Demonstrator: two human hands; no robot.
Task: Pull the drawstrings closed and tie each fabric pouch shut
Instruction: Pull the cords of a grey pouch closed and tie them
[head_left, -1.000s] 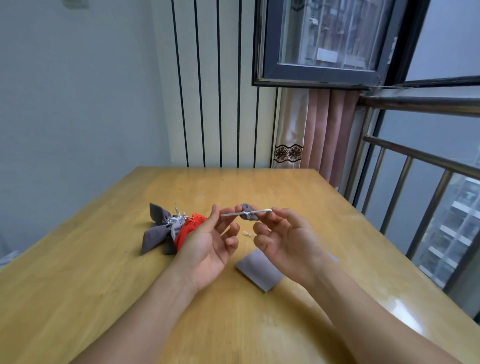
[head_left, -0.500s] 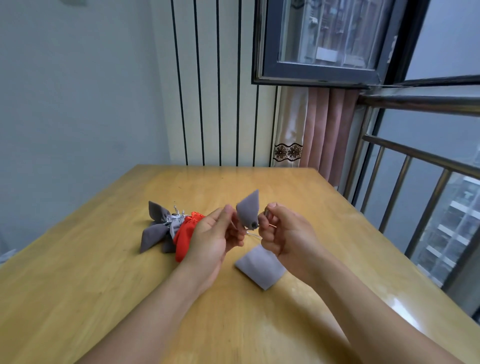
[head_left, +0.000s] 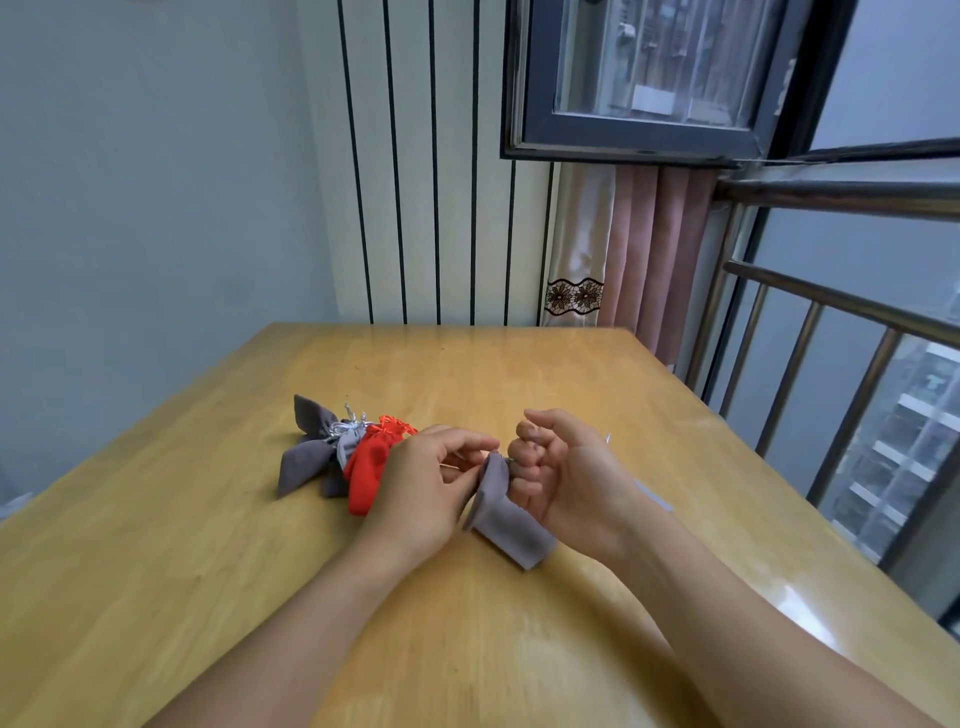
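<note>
**Grey pouch held at mid-table**

The wooden table (head_left: 519, 649) lay bare nearest the person. At mid-table the left hand (head_left: 421, 488) pinched the grey pouch (head_left: 501, 512), gathered at its neck. The right hand (head_left: 563, 478), fingers curled, gripped its drawstring. Beyond lay tied pouches (head_left: 343, 457). The right table edge adjoined a railing (head_left: 831, 306).

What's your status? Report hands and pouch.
Both hands, left and right, pinching grey pouch at its neck. Tied pouches lie left. Nothing blocking.

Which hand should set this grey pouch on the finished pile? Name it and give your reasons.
Left. The left hand pinches the grey pouch at its neck and sits right beside the pile. The right hand is farther away, curled round the cord.
</note>
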